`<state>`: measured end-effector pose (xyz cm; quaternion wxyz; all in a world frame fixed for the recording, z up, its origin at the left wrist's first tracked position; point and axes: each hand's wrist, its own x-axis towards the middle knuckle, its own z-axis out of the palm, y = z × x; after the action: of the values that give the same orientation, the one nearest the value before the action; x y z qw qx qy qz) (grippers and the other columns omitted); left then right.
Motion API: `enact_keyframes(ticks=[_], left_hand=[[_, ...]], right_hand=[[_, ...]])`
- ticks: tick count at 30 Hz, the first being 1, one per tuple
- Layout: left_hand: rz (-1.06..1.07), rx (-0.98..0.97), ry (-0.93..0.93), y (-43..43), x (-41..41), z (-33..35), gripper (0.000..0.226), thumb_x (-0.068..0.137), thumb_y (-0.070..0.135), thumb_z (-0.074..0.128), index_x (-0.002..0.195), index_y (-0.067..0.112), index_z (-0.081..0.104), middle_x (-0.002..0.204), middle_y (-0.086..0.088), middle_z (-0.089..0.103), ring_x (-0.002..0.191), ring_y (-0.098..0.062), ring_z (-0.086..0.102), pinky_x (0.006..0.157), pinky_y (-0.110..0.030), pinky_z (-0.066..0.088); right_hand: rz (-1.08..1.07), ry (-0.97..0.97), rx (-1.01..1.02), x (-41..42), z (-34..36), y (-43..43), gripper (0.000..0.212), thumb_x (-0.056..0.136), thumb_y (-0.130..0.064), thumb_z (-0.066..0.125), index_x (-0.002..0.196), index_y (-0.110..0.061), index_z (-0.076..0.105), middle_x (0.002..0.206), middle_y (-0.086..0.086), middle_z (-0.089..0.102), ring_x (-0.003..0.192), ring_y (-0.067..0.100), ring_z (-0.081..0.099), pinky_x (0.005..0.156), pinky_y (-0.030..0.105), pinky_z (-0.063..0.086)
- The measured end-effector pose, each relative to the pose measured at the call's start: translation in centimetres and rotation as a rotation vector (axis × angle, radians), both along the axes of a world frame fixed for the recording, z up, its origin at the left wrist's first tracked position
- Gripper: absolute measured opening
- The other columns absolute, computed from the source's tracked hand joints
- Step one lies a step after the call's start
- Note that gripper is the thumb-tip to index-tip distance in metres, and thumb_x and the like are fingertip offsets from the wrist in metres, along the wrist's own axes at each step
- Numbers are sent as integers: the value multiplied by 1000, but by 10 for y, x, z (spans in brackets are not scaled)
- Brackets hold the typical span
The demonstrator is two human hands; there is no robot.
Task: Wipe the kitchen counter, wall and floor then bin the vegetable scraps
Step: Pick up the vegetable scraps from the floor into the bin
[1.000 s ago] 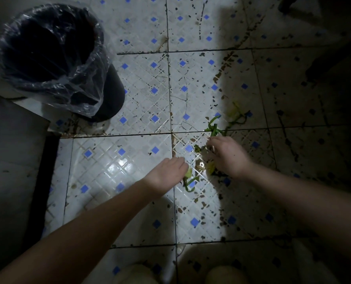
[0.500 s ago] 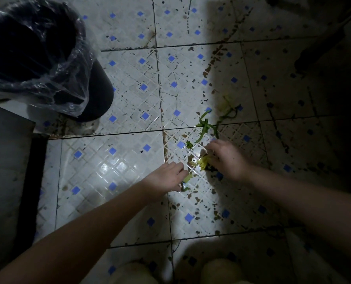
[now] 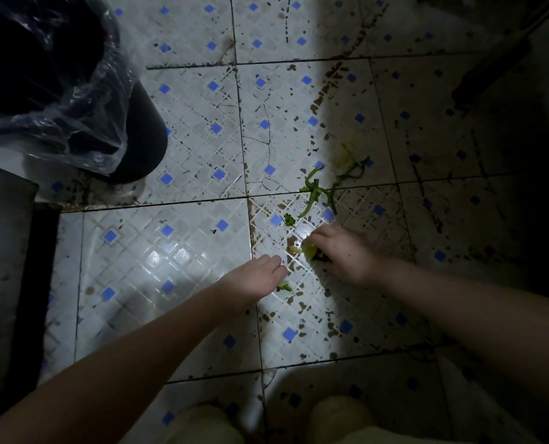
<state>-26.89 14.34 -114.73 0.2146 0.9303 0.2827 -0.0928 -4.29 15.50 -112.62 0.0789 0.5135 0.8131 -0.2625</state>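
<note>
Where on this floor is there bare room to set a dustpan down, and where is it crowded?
Free: the shiny tile between the bin, the dark cabinet edge and the left hand. Crowded: the tile joint beyond the right hand, where green stems and a small leaf lie; yellow scraps sit under its fingers.

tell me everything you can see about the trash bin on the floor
The trash bin is a dark, round container standing upright on the tiled floor at the upper left, partly cut off by the frame. A clear, crinkled plastic liner drapes loosely over its rim. Its inside looks dark; contents cannot be made out. Neither hand touches it.
</note>
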Motion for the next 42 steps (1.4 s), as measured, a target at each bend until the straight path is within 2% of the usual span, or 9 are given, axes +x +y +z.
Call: enact_keyframes(ticks=[5, 10, 15, 17, 21, 25, 29, 37, 42], left_hand=[[-17, -40, 106, 2, 6, -4, 30, 93, 1, 40, 123, 2, 43, 115, -15, 45, 101, -25, 44, 85, -35, 40], [-47, 5, 118, -1, 4, -6, 29, 94, 1, 44, 123, 0, 42, 113, -16, 47, 99, -24, 44, 85, -34, 41], [1, 14, 115, -1, 4, -5, 38, 86, -6, 52, 122, 3, 42, 113, -14, 46, 98, -21, 43, 80, -28, 38], [29, 15, 114, 0, 3, -2, 39, 85, -8, 53, 121, 4, 43, 113, -12, 45, 97, -20, 42, 78, -25, 34], [85, 47, 108, 6, 1, 8, 39, 83, -11, 52, 117, 7, 45, 113, -10, 47, 98, -19, 44, 83, -29, 42], [171, 98, 73, 17, -7, 20, 35, 86, -4, 54, 118, 9, 47, 111, -8, 49, 94, -16, 45, 84, -27, 43], [269, 176, 145, 32, -18, 31, 50, 76, -10, 63, 118, 10, 45, 113, -6, 48, 97, -18, 47, 86, -27, 47], [452, 231, 211, 64, -37, 72, 36, 84, -5, 56, 114, 7, 41, 120, -12, 42, 109, -27, 43, 86, -33, 39], [535, 288, 239, 74, -49, 110, 43, 77, -8, 56, 115, 4, 40, 120, -15, 41, 112, -31, 42, 89, -37, 38]], right_hand=[[2, -69, 14, 0, -7, 0, 44, 70, 8, 55, 106, -16, 50, 101, 5, 48, 85, 23, 51, 58, 31, 41], [14, -38, 18, 5, -9, -2, 39, 75, 8, 53, 107, -15, 51, 102, 5, 48, 85, 17, 46, 62, 27, 36], [-16, -19, -43, 5, -1, -4, 46, 79, 12, 46, 118, -12, 50, 106, 8, 50, 86, 22, 52, 70, 37, 51], [-38, -22, -57, 6, 5, -1, 45, 80, 12, 47, 118, -11, 52, 106, 8, 51, 87, 23, 54, 71, 35, 51], [-69, -32, -81, 1, 17, 7, 40, 78, 15, 43, 110, -5, 54, 105, 11, 50, 88, 28, 55, 73, 42, 51], [-87, -26, -28, -9, 32, 18, 48, 79, 17, 42, 118, -7, 56, 114, 10, 52, 95, 27, 56, 77, 40, 52], [-70, -30, 39, -20, 49, 29, 44, 80, 15, 45, 114, -11, 54, 111, 8, 51, 96, 26, 55, 72, 32, 47], [-6, 2, 167, -41, 80, 57, 34, 83, 11, 47, 110, -8, 52, 103, 11, 49, 82, 29, 52, 67, 43, 50], [-19, 52, 262, -56, 99, 72, 36, 86, 9, 45, 115, -11, 54, 105, 9, 51, 78, 25, 52, 65, 42, 51]])
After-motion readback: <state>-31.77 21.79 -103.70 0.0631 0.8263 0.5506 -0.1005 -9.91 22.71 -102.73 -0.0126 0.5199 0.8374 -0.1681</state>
